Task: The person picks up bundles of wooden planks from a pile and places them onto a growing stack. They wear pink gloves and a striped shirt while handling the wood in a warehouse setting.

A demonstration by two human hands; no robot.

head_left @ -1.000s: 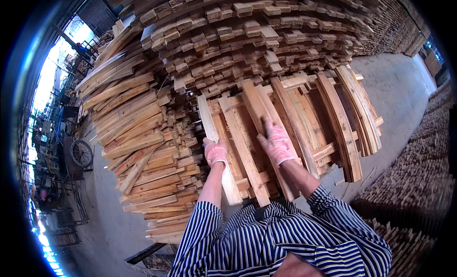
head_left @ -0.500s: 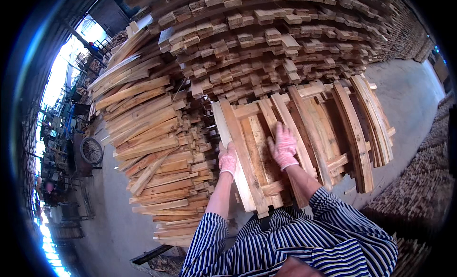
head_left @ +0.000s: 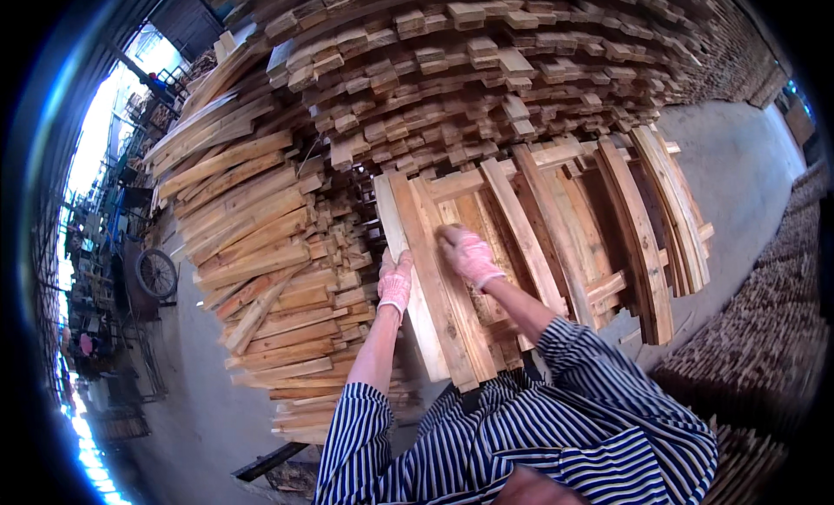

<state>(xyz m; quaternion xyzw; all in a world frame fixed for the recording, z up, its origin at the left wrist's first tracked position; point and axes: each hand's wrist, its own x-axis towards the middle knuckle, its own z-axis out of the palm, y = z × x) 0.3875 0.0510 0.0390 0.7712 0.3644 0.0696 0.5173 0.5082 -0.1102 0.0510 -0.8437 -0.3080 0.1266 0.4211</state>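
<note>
Both hands wear pinkish-white gloves. My left hand (head_left: 395,281) grips the outer edge of a pale wooden plank (head_left: 412,301) at the left end of a row of boards. Beside it, touching along its length, lies a browner plank (head_left: 437,288). My right hand (head_left: 470,257) is closed over a third plank (head_left: 463,310), which lies against the brown one; its fingertips are partly hidden. These planks rest across the beams of a wooden frame (head_left: 547,154). More spaced slats (head_left: 527,236) cross the frame to the right of my right hand.
Rows of stacked lumber (head_left: 486,62) rise just beyond the frame. A loose pile of short boards (head_left: 261,236) stands to the left. A bicycle wheel (head_left: 156,273) shows farther left. Another wood stack (head_left: 747,323) lies at right, across the grey floor (head_left: 730,158).
My right hand has moved left, and the third plank has shifted from a gap to lie against the brown one. My left hand stays at the pale plank. The whole view has shifted slightly.
</note>
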